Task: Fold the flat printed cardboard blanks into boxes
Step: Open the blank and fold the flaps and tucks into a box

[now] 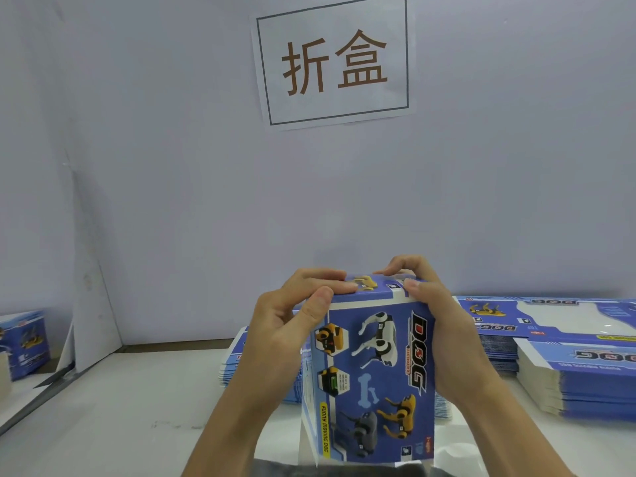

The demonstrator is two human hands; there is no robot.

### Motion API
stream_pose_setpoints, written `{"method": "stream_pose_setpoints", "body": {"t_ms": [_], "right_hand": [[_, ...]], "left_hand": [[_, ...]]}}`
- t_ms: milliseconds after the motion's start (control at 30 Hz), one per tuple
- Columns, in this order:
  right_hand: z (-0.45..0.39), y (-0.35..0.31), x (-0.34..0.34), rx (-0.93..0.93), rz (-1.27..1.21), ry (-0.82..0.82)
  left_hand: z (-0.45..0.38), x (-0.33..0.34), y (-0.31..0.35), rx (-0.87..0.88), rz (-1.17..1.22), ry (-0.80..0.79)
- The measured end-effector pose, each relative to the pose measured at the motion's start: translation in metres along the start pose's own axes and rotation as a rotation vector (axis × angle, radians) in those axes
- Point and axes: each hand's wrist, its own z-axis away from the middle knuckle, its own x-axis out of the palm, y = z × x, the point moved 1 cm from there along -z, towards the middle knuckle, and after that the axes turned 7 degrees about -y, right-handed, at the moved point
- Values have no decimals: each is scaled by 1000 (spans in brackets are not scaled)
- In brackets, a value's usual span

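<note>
A blue printed box (373,380) with robot-dog pictures and the word DOG stands upright in front of me, its top end up. My left hand (292,318) grips its upper left corner, thumb on the front face and fingers curled over the top flap. My right hand (426,304) grips the upper right corner, fingertips pressing down on the top flap. Behind the box lies a stack of flat blue blanks (234,363). More flat blanks (564,339) are piled at the right.
A white table (120,418) carries everything. A folded blue box (25,342) stands at the far left edge. A paper sign (334,60) hangs on the pale wall behind. A white board (93,304) leans against the wall at the left.
</note>
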Motion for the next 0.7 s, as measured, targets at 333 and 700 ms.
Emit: {"method": "stream_pose_setpoints", "body": {"t_ms": [333, 700], "right_hand": [[-1, -5, 5, -139, 112, -14], [-4, -4, 4, -134, 115, 71]], "left_hand": [[4, -1, -7, 65, -20, 94], [3, 0, -9, 87, -147, 127]]}}
